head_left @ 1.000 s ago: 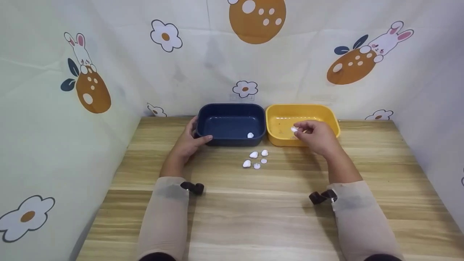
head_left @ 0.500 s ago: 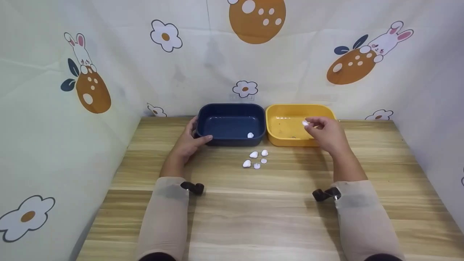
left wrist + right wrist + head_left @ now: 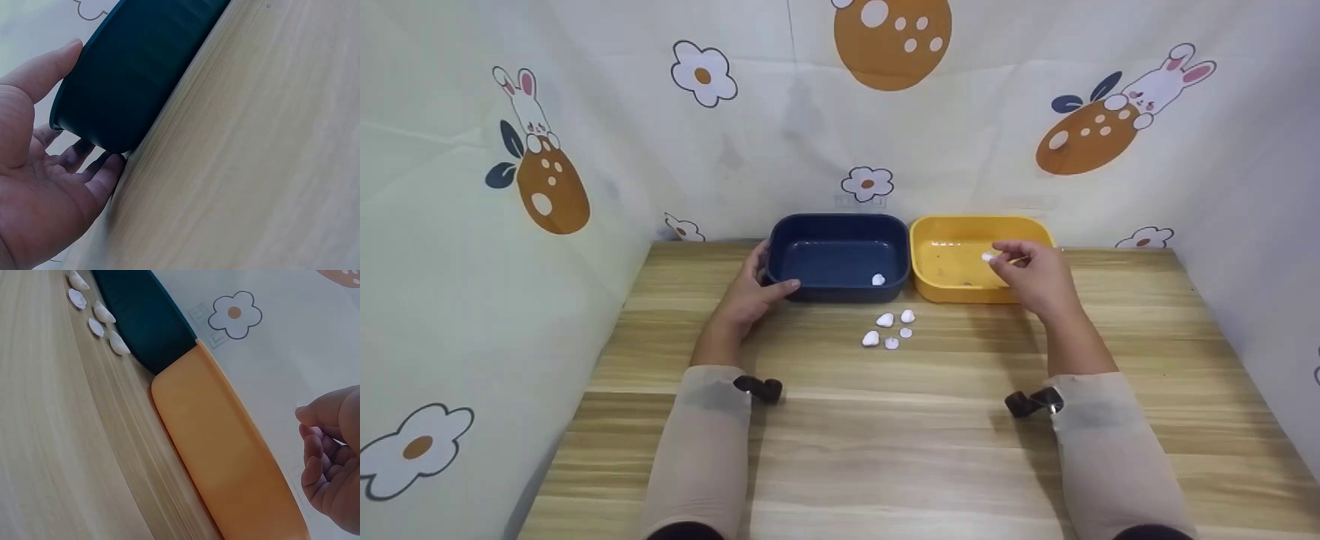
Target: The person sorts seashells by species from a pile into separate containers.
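My left hand point(image 3: 746, 292) holds the left end of a dark blue rectangular box point(image 3: 840, 294), thumb against its front wall and fingers round the side. In the left wrist view its fingertips point(image 3: 115, 163) are low by the box's bottom corner. One white seashell point(image 3: 878, 280) lies inside at the front right. My right hand point(image 3: 1039, 277) is over the yellow box point(image 3: 952, 292), pinching a small white seashell point(image 3: 987, 257) between thumb and forefinger. That shell is hidden in the right wrist view, where the hand point(image 3: 334, 455) shows curled fingers above the yellow wall.
Several white seashells point(image 3: 885, 320) lie loose on the wooden table point(image 3: 885, 450) in front of where the boxes meet. A small greyish bit point(image 3: 967, 284) is in the yellow box. Patterned cloth point(image 3: 780, 150) hangs close behind both boxes.
My right hand has shifted rightward and slightly back over the yellow box with the seashell, then stayed nearly still over the last half second. My left hand and the loose shells have not moved.
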A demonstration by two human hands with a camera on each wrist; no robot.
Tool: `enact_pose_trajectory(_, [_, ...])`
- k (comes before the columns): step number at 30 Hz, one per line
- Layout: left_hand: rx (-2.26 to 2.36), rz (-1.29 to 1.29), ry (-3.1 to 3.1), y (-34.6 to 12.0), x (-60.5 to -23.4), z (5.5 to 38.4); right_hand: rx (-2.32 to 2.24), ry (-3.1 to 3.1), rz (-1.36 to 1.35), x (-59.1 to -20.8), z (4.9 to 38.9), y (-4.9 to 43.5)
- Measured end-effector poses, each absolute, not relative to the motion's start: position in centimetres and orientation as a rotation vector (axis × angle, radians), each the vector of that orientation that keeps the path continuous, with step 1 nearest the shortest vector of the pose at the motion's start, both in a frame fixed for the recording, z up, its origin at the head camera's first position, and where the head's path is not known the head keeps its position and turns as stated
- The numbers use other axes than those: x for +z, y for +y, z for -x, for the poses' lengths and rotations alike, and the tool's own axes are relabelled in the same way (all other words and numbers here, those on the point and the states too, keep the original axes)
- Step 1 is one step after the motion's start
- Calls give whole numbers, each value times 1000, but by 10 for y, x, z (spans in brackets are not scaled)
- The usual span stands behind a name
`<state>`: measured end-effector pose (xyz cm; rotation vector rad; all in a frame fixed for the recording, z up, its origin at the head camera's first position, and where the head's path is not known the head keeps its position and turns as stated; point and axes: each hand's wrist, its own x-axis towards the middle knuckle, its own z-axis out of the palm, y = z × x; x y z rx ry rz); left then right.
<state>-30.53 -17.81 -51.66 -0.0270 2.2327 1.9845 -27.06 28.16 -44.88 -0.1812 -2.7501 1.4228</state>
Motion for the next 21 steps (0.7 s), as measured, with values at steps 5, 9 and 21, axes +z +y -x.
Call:
enact_pose_trajectory(5, [1982,24,2235,-178,-516,305,1416,-2744,155,-450,270,277])
enact_pose_trajectory(9, [1972,32,2240,-179,-515,304,1457,-2744,111,-452,269,269])
enact_pose_trajectory(21, [1987,36,2211,-178,-517,306,1554,-2808,-169,-462,257,220])
